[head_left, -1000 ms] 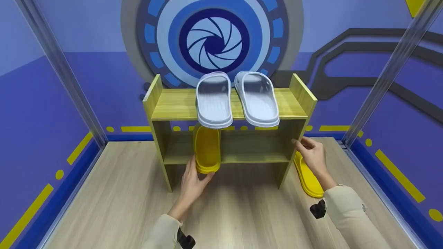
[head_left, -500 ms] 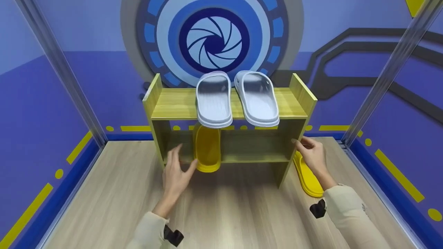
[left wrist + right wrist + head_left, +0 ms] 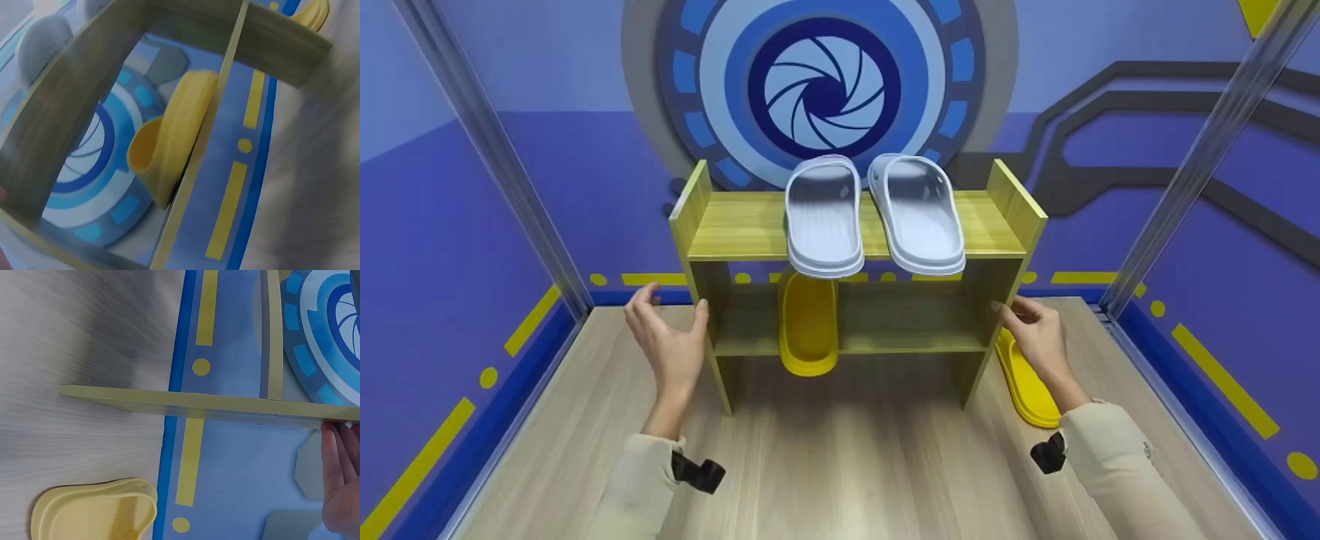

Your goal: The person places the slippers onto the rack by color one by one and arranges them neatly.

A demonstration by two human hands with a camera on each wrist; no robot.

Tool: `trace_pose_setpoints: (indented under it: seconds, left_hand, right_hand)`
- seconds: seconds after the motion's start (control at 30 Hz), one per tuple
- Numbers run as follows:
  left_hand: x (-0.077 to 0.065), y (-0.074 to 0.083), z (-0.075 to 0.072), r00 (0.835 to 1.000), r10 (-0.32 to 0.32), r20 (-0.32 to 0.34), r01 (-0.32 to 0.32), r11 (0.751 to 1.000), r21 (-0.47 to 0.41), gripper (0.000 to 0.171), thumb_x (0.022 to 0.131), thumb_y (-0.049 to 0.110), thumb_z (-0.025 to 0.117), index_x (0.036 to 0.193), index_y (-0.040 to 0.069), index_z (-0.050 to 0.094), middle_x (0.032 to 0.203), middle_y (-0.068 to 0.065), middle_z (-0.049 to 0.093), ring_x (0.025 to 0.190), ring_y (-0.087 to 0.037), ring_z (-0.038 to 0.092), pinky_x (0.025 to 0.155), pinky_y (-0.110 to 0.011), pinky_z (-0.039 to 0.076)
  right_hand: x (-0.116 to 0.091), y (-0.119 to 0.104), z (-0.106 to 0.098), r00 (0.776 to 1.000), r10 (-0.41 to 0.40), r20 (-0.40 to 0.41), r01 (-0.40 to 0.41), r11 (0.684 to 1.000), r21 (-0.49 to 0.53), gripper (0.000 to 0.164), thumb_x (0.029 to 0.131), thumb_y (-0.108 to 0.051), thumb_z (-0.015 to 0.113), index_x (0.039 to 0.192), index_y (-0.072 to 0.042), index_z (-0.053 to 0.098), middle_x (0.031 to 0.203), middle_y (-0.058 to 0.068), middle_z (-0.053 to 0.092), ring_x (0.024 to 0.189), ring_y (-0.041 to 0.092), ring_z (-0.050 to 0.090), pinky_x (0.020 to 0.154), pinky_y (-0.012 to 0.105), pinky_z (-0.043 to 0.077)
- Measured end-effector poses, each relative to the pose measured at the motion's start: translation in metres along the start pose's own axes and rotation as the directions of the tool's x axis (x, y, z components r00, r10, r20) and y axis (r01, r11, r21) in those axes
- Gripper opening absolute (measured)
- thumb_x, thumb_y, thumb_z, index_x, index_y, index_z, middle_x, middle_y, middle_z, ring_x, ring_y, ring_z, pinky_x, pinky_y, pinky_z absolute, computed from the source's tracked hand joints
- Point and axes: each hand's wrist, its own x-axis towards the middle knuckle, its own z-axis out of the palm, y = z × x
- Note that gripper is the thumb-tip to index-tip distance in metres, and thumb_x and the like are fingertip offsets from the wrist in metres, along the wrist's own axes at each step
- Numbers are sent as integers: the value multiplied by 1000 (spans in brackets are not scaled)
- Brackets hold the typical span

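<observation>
A small wooden shoe rack [image 3: 851, 351] stands on the floor. My left hand [image 3: 667, 349] is just outside its left side panel, fingers spread and holding nothing, the thumb close to the panel. At the right side panel, my right hand [image 3: 1037, 337] pinches the front edge; its fingers [image 3: 333, 453] lie against the panel's outer face in the right wrist view. One yellow clog [image 3: 810, 326] sits on the middle shelf, left of centre, its heel past the shelf edge. Another yellow clog [image 3: 1030, 386] lies on the floor right of the rack, partly behind my right hand.
Two pale grey clogs, a left one [image 3: 825, 217] and a right one [image 3: 922, 217], sit side by side on the top shelf, heels over the front edge. Printed blue walls enclose the wood-look floor [image 3: 847, 480], with metal posts at the back corners.
My left hand has let go of the yellow clog on the middle shelf and moved left to the outside of the rack. The right hand has stayed at the right panel.
</observation>
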Motion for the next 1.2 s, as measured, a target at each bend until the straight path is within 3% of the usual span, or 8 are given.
trace_pose_setpoints:
  seconds: [0.1,0.2,0.27,0.37,0.63,0.8,0.9,1.2]
  left_hand:
    - [6,-2,-3,975,-146,170,134,988,79,75,78,24,67,136,2,25,133,-14,30,119,-28,31,95,-42,26]
    - [11,-3,-6,899,-269,345,221,960,174,82,81,33,61,141,5,12,141,-16,21,126,-32,23,98,-47,21]
    - [15,-3,-6,853,-315,417,241,945,221,82,83,36,58,141,5,9,141,-18,19,126,-34,22,98,-48,19]
    - [20,-4,-5,821,-332,465,240,939,247,77,86,35,54,141,3,11,138,-21,26,122,-36,28,97,-48,22]
    - [27,-7,0,869,-248,429,163,961,225,48,87,19,54,128,-1,41,113,-23,54,98,-34,54,81,-44,42]
    - [25,-6,1,892,-203,403,110,964,241,25,86,15,55,100,-5,57,94,-24,60,84,-34,59,70,-44,46]
    - [24,-7,0,895,-192,403,91,962,256,21,86,14,53,92,-5,58,89,-22,61,79,-33,59,65,-44,45]
    - [24,-11,0,881,-186,435,79,964,253,21,86,14,53,95,-4,59,93,-23,61,83,-34,59,69,-46,45]
  right_hand:
    - [0,0,0,1000,0,2,0,1000,-1,41,82,-32,61,109,-1,61,96,13,62,78,10,58,68,17,46]
    - [0,-3,-1,1000,11,8,-11,1000,5,40,82,-30,61,109,-1,61,96,13,62,78,10,57,68,16,45]
    - [-2,-7,-1,1000,17,11,-17,1000,15,38,83,-27,62,109,0,61,96,14,62,77,10,57,67,16,45]
    - [-6,-20,-2,1000,15,16,-15,1000,12,36,84,-22,61,110,3,60,97,17,61,78,11,57,67,15,45]
    - [-14,-39,-1,1000,29,12,-29,999,-16,36,85,-20,59,111,5,58,98,19,60,80,18,56,67,14,44]
    - [-6,-18,-1,999,36,17,-35,999,-10,39,84,-26,60,111,2,60,98,16,61,80,15,56,68,15,44]
    - [-1,-4,-1,999,33,9,-33,999,-2,41,83,-29,61,110,1,60,98,14,61,79,13,57,68,16,45]
    - [-1,-1,-3,999,45,21,-44,999,-11,47,82,-38,59,111,-1,60,100,13,61,82,13,57,71,17,45]
